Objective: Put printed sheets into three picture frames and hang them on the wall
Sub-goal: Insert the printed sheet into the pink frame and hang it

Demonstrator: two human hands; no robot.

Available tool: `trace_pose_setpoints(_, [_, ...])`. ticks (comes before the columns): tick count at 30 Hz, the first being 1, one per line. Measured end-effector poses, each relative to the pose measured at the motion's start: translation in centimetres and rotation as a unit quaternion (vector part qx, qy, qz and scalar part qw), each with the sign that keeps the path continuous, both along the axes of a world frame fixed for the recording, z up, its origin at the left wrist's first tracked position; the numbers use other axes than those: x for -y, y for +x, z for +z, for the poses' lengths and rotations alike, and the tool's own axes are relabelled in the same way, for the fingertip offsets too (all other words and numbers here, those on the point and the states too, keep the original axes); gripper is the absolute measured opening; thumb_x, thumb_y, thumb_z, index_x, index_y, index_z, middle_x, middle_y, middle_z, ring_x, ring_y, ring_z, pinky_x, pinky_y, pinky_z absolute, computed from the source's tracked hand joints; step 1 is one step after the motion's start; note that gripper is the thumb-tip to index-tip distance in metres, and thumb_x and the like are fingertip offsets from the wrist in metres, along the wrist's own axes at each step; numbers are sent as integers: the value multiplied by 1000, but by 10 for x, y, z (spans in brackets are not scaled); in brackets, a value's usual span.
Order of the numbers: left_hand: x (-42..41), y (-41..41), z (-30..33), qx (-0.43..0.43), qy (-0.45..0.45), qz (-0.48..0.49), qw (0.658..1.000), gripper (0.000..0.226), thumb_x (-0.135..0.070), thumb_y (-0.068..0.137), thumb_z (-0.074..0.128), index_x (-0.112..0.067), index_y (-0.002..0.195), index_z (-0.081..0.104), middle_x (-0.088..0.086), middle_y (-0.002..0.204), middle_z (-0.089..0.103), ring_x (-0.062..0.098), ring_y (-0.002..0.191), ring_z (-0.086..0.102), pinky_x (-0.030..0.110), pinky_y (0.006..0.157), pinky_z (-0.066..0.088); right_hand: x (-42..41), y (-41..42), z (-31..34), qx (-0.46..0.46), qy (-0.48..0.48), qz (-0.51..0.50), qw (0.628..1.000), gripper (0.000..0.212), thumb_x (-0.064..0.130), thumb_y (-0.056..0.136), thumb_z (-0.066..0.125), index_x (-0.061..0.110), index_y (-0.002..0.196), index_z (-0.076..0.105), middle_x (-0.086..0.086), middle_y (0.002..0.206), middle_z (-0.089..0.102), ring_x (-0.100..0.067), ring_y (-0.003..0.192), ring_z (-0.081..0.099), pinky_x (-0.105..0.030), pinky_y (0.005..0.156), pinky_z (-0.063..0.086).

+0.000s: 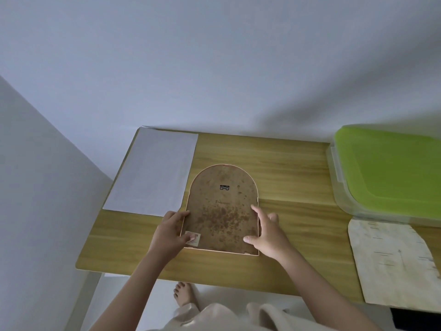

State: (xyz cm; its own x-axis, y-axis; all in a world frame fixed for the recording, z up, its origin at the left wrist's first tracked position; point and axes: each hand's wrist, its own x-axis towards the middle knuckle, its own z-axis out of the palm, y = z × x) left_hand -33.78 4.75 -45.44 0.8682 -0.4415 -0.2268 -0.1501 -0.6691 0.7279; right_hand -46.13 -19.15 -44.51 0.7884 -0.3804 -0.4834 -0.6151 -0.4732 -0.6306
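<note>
An arch-shaped picture frame [222, 209] lies face down in the middle of the wooden table [298, 168], its stained brown backing board and a small metal hanger facing up. My left hand [170, 232] grips the frame's lower left edge, thumb on the barcode sticker. My right hand [267, 232] rests on the lower right edge, fingers spread over the backing board. A stack of white sheets [152, 170], blank side up, lies at the table's far left, just left of the frame.
A clear plastic box with a green lid [391, 170] stands at the table's right end. In front of it lies a cream arch-shaped sheet [391, 261] with faint print. White walls bound the table behind and to the left. My bare foot shows below the table's front edge.
</note>
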Motion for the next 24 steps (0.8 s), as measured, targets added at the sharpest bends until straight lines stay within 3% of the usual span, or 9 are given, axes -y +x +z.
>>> trace_pose_setpoints(3, [2, 1, -1, -13, 14, -30, 999, 70, -10, 74, 75, -24, 135, 45, -7, 107, 41, 10, 94, 52, 20, 85, 42, 6, 11, 11, -55, -32, 56, 996, 101, 31, 75, 76, 43, 147, 6, -2, 121, 32, -11, 77, 58, -20, 66, 49])
trace_pose_setpoints(5, [3, 2, -1, -26, 24, -47, 998, 73, -9, 76, 73, -24, 139, 39, -5, 108, 38, 11, 96, 48, 19, 89, 40, 11, 22, 16, -100, -58, 91, 989, 115, 34, 68, 80, 46, 145, -5, -11, 139, 30, -21, 99, 59, -33, 83, 51])
trace_pose_setpoints(7, [3, 4, 0, -36, 31, -58, 997, 74, -8, 77, 72, -25, 140, 38, -4, 108, 36, 11, 98, 47, 21, 92, 41, 14, 34, 21, -135, -70, 118, 981, 129, 33, 61, 85, 46, 144, -13, -14, 145, 33, -26, 114, 55, -38, 89, 49])
trace_pose_setpoints(10, [3, 9, 2, -53, 39, -69, 995, 75, -8, 76, 72, -25, 140, 38, -3, 109, 36, 13, 100, 47, 25, 94, 45, 17, 51, 25, -168, -87, 160, 969, 143, 32, 55, 89, 41, 142, -24, -3, 121, 60, -22, 95, 64, -39, 84, 53])
trace_pose_setpoints(14, [3, 14, 3, -70, 35, -76, 994, 74, -5, 74, 73, -23, 138, 41, -2, 109, 37, 14, 99, 50, 26, 90, 49, 16, 60, 24, -189, -124, 172, 959, 150, 33, 51, 92, 37, 141, -27, -1, 125, 60, -23, 93, 64, -41, 86, 53])
trace_pose_setpoints(17, [4, 19, 8, -77, 34, -55, 995, 68, 0, 73, 73, -24, 131, 49, 2, 109, 45, 8, 86, 55, 19, 75, 51, 15, 57, 23, -175, -75, 141, 971, 147, 23, 53, 91, 37, 143, -24, -2, 136, 52, -22, 94, 64, -40, 86, 53])
trace_pose_setpoints(20, [6, 21, 11, -135, -20, 5, 991, 62, 9, 70, 71, -18, 124, 56, 5, 96, 60, 9, 76, 63, 22, 67, 56, 12, 47, 27, -142, 19, 74, 987, 139, 7, 58, 87, 47, 142, -16, -8, 141, 43, -19, 79, 63, -37, 78, 57])
trace_pose_setpoints(23, [2, 20, 15, -175, -87, 56, 979, 60, 13, 69, 70, -15, 120, 59, 10, 90, 65, 22, 78, 67, 33, 69, 59, 5, 31, 30, -118, 55, 33, 991, 129, 12, 61, 85, 52, 143, -6, -12, 155, 5, -22, 103, 55, -27, 71, 53])
trace_pose_setpoints(24, [1, 19, 18, -184, -104, 61, 975, 59, 14, 69, 70, -15, 119, 60, 13, 91, 65, 23, 77, 66, 34, 69, 59, 2, 25, 29, -95, 82, 9, 992, 126, 14, 61, 86, 51, 144, -1, -9, 155, 5, -21, 110, 50, -23, 71, 50])
